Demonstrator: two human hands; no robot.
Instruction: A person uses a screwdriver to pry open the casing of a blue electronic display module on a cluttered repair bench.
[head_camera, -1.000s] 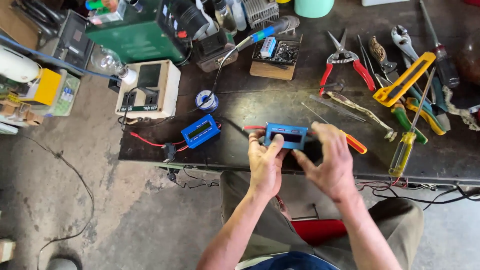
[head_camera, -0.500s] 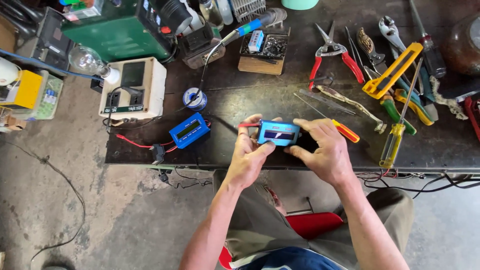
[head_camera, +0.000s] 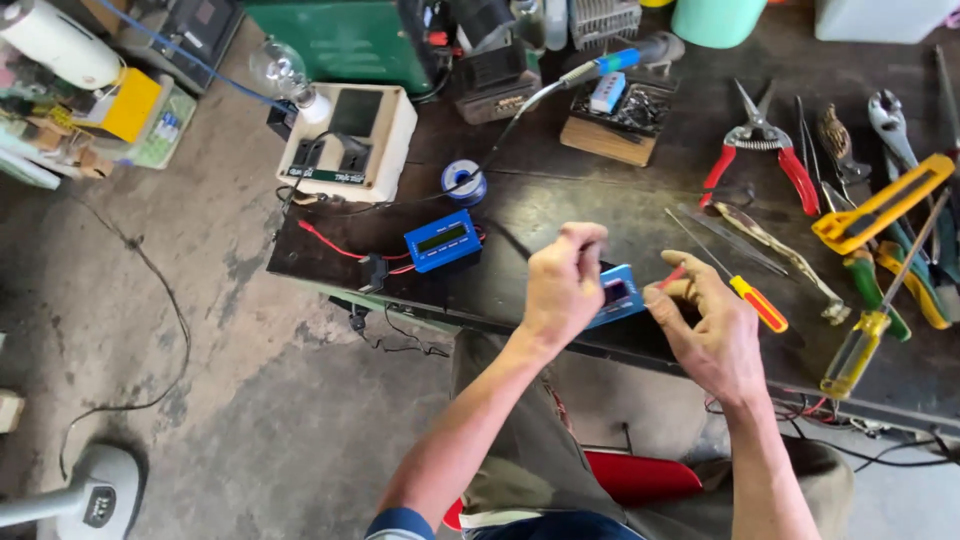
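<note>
Blue meter module (head_camera: 618, 295) between both hands (head_camera: 640, 310)

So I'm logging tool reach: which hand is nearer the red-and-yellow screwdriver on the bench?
Right. The right hand sits just left of the screwdriver, its fingers almost at the handle. The left hand is farther left, holding the blue module.

Both hands (head_camera: 640, 310) hold a small blue meter (head_camera: 618, 295); the right perhaps pinches its red wire.
</note>
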